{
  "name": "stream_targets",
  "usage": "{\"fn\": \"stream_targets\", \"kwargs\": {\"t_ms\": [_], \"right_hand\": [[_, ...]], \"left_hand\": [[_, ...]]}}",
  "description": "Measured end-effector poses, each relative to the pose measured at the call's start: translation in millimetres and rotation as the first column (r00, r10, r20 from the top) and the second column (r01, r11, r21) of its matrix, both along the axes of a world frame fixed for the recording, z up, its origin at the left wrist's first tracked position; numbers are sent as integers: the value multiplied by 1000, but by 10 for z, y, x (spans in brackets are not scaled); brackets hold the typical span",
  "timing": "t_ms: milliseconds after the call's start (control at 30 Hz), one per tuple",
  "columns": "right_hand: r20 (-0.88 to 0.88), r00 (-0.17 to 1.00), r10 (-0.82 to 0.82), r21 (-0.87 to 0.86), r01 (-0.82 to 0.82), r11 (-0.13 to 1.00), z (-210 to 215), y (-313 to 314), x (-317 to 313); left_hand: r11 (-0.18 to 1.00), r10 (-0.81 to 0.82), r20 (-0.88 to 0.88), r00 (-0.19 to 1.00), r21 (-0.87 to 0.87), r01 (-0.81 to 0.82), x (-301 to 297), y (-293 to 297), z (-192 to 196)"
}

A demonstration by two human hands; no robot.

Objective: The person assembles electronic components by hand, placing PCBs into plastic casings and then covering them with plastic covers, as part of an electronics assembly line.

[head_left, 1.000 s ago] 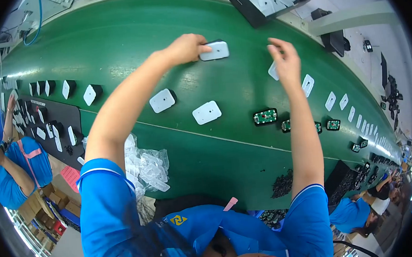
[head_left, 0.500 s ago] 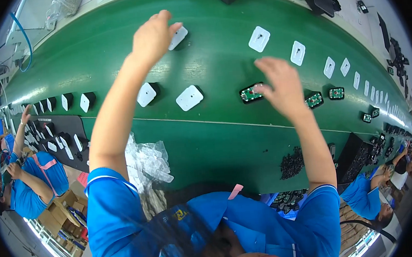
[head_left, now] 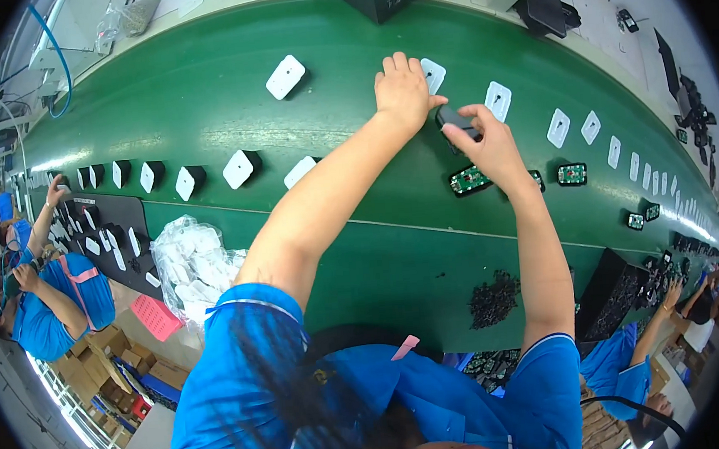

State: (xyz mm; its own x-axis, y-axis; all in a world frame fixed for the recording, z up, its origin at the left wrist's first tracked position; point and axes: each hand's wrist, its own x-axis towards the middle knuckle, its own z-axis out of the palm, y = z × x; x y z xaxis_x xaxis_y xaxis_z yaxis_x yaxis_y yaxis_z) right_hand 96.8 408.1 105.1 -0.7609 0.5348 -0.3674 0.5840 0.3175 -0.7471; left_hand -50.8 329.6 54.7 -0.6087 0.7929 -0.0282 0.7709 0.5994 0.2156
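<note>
Black casing [head_left: 455,118], one, in right-hand fingers [head_left: 477,112]

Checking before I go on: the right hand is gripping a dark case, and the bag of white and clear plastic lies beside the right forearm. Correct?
Not quite: the plastic bag lies beside the left forearm, as the head view shows. The right hand is indeed gripping a dark case.

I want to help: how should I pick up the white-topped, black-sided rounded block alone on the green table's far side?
Probably by the middle of its two long sides, from above: the block lies white face up, longer than wide, and its visible black side gives fingers depth to press.
</note>
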Motion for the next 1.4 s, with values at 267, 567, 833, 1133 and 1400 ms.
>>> {"fn": "stream_targets", "kwargs": {"t_ms": [267,567,833,1133,1400], "right_hand": [[134,985,110,198,-135,971,-426,348,-83],[-1,974,228,561,-188,806,-254,55,52],[-7,963,271,648,-202,734,-303,49,28],[-18,945,328,619,-247,746,-252,75,-6],[-171,908,383,577,-223,786,-281,-245,-230]], "left_hand": [[968,-148,-6,989,205,146,-112,-296,-146],[940,-305,57,951,178,291,83,-672,-46],[928,-304,173,937,275,251,76,-779,3],[895,-205,454,867,446,-22,-23,-925,82],[860,-148,444,884,500,-107,7,-1054,125]]}}
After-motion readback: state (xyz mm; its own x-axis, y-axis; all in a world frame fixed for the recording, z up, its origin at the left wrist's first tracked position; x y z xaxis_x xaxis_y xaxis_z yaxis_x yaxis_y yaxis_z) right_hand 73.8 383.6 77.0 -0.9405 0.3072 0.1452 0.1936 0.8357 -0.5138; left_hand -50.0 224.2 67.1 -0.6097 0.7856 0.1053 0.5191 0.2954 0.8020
